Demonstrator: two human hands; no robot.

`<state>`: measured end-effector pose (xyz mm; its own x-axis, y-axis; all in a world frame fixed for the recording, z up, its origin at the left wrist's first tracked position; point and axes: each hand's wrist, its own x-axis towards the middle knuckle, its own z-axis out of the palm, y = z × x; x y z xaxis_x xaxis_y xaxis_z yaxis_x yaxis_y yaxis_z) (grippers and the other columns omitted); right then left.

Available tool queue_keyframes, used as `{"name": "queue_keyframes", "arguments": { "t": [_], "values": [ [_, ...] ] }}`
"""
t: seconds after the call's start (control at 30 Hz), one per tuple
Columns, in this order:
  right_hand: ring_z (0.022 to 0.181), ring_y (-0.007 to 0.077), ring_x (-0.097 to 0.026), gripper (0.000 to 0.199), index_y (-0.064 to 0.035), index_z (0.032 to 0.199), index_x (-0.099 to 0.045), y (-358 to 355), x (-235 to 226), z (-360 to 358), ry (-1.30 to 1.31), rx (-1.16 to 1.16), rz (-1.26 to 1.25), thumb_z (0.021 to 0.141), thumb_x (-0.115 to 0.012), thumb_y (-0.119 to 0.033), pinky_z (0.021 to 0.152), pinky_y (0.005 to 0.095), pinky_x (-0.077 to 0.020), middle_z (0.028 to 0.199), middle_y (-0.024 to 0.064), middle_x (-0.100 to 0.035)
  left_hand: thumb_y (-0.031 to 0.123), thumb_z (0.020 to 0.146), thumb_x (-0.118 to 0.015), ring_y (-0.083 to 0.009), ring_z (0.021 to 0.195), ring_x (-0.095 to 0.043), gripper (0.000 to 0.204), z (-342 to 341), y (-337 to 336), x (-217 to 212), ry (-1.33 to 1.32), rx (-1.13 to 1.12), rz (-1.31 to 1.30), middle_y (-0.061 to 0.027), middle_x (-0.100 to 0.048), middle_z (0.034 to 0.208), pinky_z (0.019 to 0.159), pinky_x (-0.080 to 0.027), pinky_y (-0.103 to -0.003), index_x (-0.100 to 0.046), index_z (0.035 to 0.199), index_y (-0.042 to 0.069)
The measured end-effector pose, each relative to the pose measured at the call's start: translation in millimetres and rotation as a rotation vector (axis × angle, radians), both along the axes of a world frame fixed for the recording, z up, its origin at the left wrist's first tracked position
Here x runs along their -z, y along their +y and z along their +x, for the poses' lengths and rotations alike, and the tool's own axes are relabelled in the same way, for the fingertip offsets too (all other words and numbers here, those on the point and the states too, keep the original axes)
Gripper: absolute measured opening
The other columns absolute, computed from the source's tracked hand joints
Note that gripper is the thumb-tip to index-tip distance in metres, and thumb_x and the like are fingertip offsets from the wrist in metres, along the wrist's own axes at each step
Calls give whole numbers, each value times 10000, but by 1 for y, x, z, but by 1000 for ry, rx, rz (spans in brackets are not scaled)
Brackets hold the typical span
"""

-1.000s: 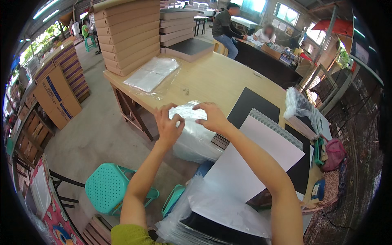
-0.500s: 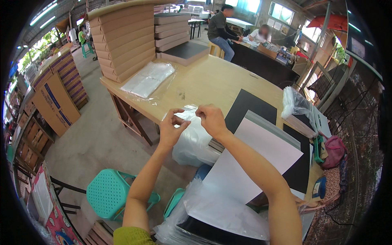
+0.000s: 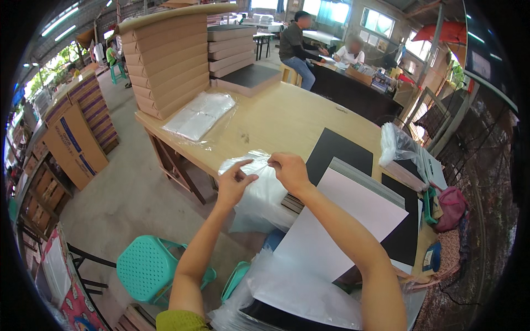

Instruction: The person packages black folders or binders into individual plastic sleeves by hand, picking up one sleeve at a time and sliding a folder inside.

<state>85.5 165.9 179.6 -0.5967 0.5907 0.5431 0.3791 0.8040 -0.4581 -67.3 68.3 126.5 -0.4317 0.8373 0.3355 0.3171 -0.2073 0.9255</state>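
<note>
A clear plastic bag [image 3: 260, 193] hangs over the table's near edge in front of me. My right hand [image 3: 289, 172] pinches the bag's upper edge between thumb and fingertips. Beside it, my left hand [image 3: 233, 185] is curved at the bag's left side, its thumb and forefinger apart; whether they touch the plastic I cannot tell. Under my right forearm lies a stack of boards with a white top sheet [image 3: 337, 218]. A black board [image 3: 341, 151] is beyond it. Close to my body, black boards in clear plastic sleeves [image 3: 298, 289] are piled up.
On the wooden table [image 3: 276, 118] are a packet of clear plastic bags [image 3: 201, 115] and a tall stack of brown-wrapped bundles [image 3: 165, 63]. A teal stool [image 3: 144, 269] stands at my lower left. A pink bag [image 3: 450, 207] sits at the right edge. Two people sit at the far desk.
The bag's top has spread out wider and flatter between my hands. Both hands have moved slightly down, and the right fingers now pinch the plastic's edge.
</note>
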Motion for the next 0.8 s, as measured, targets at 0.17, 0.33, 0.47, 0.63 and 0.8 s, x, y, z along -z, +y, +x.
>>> {"name": "queue_keyframes", "arguments": {
  "t": [0.17,0.33,0.47,0.63,0.8],
  "values": [
    [843,303,-604,73,-17,857,-597,13,-3,-1,59,14,23,793,-601,-52,730,373,-466,843,149,-626,454,914,-544,-113,733,-519,422,5,33,29,-603,746,-270,-23,-569,828,648,-426,-265,-634,943,43],
    [816,205,-627,221,-5,923,-653,4,-18,25,-616,-774,-766,809,-639,-194,749,325,-481,885,98,-678,460,902,-565,-168,892,-538,454,-23,19,-15,207,1492,-466,-91,-615,949,780,-447,-324,-633,1022,27],
    [790,176,-634,301,14,1013,-666,-72,-67,60,-766,-1348,-1379,813,-697,-208,734,282,-482,951,100,-681,423,914,-561,-152,857,-556,413,-17,-38,-54,31,1485,-90,-46,-634,946,814,-433,-315,-647,1054,44],
    [816,254,-634,310,46,1016,-656,-75,-80,168,-11,-1321,-1127,824,-698,-193,741,332,-492,988,135,-658,475,894,-570,-182,859,-576,462,-14,-51,-31,3,1206,37,-65,-644,961,839,-442,-355,-653,1073,57],
    [780,242,-620,287,50,935,-630,-87,-49,261,233,-978,-1300,802,-708,-192,697,332,-491,945,128,-631,489,883,-578,-150,770,-596,498,57,-69,-61,-1241,1229,88,-41,-614,856,677,-486,-330,-586,1162,76]
  ]
}}
